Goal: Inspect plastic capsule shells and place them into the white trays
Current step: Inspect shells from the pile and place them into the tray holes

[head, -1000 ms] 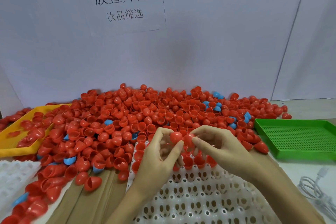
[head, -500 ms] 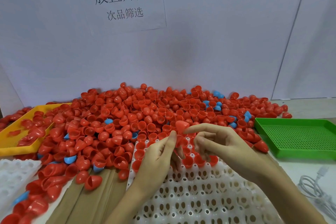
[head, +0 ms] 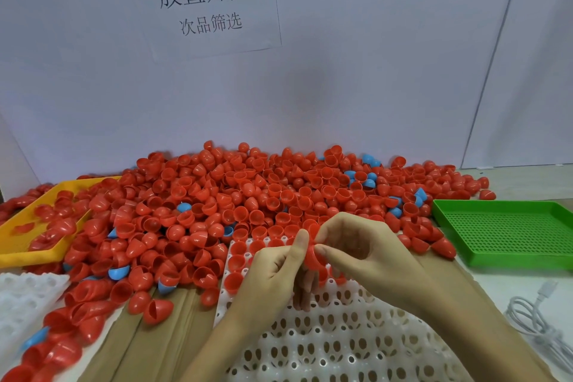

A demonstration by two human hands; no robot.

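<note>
Both hands: left hand (head: 269, 276), right hand (head: 366, 254) pinch red shell (head: 311, 256) | over white tray (head: 325, 347)

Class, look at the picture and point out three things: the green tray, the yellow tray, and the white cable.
green tray (head: 508, 234), head view, on its perforated floor.
yellow tray (head: 18, 254), head view, on its near rim.
white cable (head: 527, 318), head view, on its coiled loops.
</note>
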